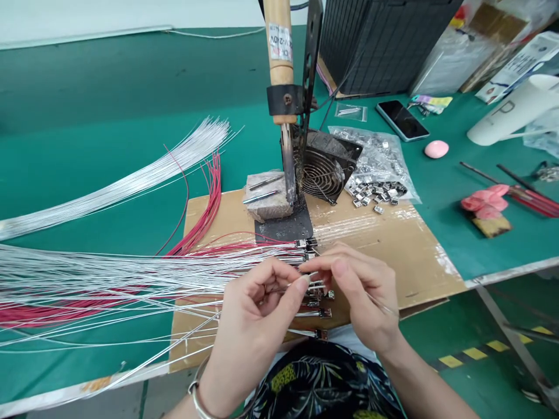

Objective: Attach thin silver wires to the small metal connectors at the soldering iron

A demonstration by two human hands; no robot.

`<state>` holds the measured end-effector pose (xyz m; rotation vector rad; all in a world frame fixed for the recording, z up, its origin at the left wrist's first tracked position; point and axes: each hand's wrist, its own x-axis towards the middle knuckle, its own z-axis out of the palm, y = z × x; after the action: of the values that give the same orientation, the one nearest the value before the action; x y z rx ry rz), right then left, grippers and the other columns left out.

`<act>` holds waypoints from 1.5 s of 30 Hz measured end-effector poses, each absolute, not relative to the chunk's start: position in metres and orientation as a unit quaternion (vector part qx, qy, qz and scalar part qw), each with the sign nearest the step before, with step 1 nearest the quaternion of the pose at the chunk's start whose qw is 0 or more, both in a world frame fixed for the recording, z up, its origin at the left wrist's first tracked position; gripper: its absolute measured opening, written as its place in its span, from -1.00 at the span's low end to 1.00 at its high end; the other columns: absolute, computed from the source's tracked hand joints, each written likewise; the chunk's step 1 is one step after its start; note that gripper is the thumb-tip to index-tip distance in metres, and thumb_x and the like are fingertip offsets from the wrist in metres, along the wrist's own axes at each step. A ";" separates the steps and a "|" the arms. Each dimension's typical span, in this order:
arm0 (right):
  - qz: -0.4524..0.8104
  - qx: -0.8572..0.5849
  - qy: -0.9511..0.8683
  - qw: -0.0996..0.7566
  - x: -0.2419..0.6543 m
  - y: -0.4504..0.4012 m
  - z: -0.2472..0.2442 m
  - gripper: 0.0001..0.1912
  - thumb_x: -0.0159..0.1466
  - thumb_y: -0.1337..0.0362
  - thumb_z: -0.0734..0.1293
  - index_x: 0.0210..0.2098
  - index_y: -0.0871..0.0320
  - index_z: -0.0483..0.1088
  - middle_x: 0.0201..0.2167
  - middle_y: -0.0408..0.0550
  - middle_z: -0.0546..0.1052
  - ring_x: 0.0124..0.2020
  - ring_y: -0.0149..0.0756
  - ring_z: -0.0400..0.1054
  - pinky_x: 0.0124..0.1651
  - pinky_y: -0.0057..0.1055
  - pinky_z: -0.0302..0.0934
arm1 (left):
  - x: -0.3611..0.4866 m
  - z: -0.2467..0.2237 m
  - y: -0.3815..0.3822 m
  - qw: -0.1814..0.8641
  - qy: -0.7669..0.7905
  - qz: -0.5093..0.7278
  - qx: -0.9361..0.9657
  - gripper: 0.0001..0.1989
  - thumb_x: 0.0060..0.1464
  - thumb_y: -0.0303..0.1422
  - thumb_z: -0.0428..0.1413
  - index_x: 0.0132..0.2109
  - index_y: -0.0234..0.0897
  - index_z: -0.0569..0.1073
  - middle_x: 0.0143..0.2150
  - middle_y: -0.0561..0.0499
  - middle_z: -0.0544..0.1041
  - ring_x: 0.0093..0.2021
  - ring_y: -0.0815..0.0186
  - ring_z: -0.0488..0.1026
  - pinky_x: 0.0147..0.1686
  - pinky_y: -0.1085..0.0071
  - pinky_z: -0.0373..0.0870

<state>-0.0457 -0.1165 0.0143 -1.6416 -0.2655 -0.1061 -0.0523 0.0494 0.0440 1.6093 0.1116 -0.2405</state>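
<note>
My left hand is closed in a pinch on a white wire, over the cardboard. Close beside it, my right hand has its fingers bent together. A thin silvery solder wire crosses its palm side, partly hidden. Behind and below the fingers lie small metal connectors joined to wire ends. The many white wires stretch left, with red wires among them. Beyond my hands a wooden-handled soldering iron hangs tip down on a stand, above a grey block.
A round-grilled fan stands behind the iron. Loose connectors spill from a clear bag at right. A phone, a pink egg-shaped object and a sponge with pink cloth lie farther right. Cardboard covers the table's front.
</note>
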 end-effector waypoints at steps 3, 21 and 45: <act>-0.040 -0.722 -0.135 0.678 -0.044 -0.118 0.016 -0.68 0.49 0.28 0.26 -0.13 0.00 0.69 -0.38 -0.10 0.62 -0.36 -0.29 0.42 -0.19 -0.27 0.30 | -0.056 0.041 0.049 0.669 0.050 -0.106 0.734 -0.83 0.18 -0.32 0.24 -0.37 -0.27 0.51 -0.48 0.05 0.51 -0.49 0.40 0.39 -0.51 0.54 0.31; 0.091 -0.584 -0.018 0.807 -0.043 -0.115 0.015 -0.93 0.31 0.33 0.48 -0.26 0.06 0.67 -0.47 -0.19 0.52 -0.51 -0.53 0.23 -0.41 -0.57 0.18 | -0.070 0.029 0.042 0.590 0.033 0.030 0.806 -0.92 0.26 -0.38 0.20 -0.26 -0.18 0.52 -0.39 0.08 0.59 -0.40 0.34 0.52 -0.48 0.50 0.36; 0.226 -0.563 -0.005 0.795 -0.021 -0.127 0.030 -0.85 0.18 0.31 0.51 -0.50 0.17 0.54 -0.62 -0.26 0.33 -0.56 -0.51 0.06 -0.48 -0.46 -0.10 | -0.060 0.040 0.047 0.605 -0.005 0.035 0.796 -0.89 0.16 -0.43 0.25 -0.36 -0.22 0.54 -0.50 0.07 0.55 -0.55 0.39 0.44 -0.62 0.55 0.26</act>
<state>-0.0206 -0.1272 0.0304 -1.2095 -0.0101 0.4855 -0.0601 0.0470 0.0401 1.8411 -0.0107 0.0820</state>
